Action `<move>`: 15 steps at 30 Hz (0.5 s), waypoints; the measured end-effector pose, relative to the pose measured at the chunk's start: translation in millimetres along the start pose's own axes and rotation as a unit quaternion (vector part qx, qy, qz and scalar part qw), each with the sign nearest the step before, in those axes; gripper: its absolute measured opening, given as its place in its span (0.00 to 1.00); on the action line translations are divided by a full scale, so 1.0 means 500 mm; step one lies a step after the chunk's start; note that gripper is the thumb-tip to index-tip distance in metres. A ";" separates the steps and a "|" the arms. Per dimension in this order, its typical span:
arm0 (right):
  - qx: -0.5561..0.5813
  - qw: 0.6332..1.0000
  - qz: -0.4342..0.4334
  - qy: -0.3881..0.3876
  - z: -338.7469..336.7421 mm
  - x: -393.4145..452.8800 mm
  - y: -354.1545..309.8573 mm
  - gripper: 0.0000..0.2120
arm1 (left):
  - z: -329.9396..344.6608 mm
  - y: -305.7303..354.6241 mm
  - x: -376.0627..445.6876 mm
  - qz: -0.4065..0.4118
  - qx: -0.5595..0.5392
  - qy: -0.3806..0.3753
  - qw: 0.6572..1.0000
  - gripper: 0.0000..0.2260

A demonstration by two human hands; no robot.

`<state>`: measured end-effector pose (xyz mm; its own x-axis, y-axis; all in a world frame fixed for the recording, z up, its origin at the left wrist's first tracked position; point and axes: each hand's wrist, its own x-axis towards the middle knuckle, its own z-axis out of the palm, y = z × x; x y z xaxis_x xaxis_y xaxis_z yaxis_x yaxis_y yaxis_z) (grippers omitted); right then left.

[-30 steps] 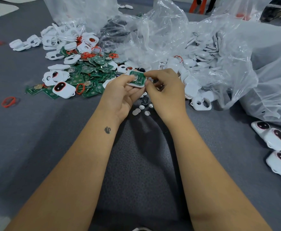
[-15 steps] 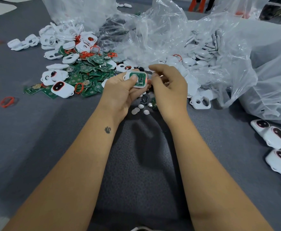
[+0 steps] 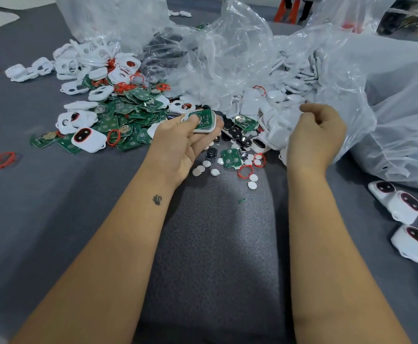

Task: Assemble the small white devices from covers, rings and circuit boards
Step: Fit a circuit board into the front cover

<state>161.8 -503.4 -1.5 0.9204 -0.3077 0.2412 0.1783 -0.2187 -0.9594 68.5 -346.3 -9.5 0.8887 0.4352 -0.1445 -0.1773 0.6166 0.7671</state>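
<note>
evenly and softly lit from overhead, fairly bright; only faint, diffuse shadows on the grey desk (image 3: 54, 219) beneath the forearms and beside the scattered parts; white glare across the crumpled clear plastic bags (image 3: 240, 53), hiding much of what lies inside; wide-angle bending toward the edges, forearms stretched large at the bottom; slightly soft throughout, small print on the green circuit boards (image 3: 128, 110) unreadable; far background top right washed out and blurred
</note>
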 end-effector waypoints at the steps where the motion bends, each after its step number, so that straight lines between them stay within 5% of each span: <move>1: -0.032 0.999 0.000 -0.002 -0.007 0.006 0.005 0.14 | 0.000 -0.001 0.000 -0.003 0.000 0.000 1.000 0.13; 5: -0.141 0.987 -0.027 -0.075 -0.018 0.015 0.009 0.15 | 0.003 0.000 0.001 -0.011 0.022 0.004 1.000 0.11; 11: -0.352 0.912 -0.105 -0.182 -0.005 -0.001 0.015 0.19 | 0.005 0.002 0.000 -0.010 0.046 0.006 0.999 0.10; 15: -0.367 0.901 -0.130 -0.193 -0.003 0.001 0.019 0.22 | 0.004 0.002 -0.001 -0.013 0.035 0.004 0.999 0.12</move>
<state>163.4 -507.2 -10.3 0.9585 0.1550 0.2393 0.2569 -0.8333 -0.4895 68.6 -347.2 -7.4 0.8886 0.4262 -0.1696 -0.1250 0.5807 0.8044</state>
